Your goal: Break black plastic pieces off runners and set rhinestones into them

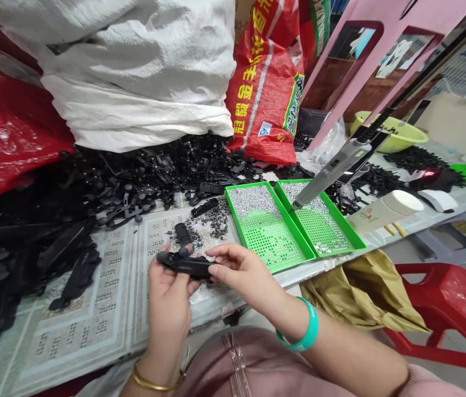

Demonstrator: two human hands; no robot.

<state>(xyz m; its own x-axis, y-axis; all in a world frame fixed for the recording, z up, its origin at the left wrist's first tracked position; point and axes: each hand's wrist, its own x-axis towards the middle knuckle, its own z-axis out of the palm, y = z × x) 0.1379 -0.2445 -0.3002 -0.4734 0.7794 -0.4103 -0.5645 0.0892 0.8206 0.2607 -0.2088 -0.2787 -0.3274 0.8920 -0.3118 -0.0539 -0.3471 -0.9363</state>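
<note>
A long black plastic part [191, 266] with rounded ends is held level above the table's near edge. My left hand [170, 289] grips its left end, thumb along the near side. The fingers of my right hand [239, 269] are closed on its right end. Another black piece [182, 234] stands just behind it; I cannot tell whether the two touch. Small dark bits [214, 220] lie scattered beyond my hands. A grey electric screwdriver [328, 172] hangs tilted to the right, its tip over the green trays.
Two green perforated trays [311, 255] hold small silvery screws. Heaps of black parts [154, 171] cover the table's back and left. Behind them stand a white woven sack [142, 71] and a red bag [264, 82]. A white bottle [385, 209] lies right; a red stool [451, 298] stands below.
</note>
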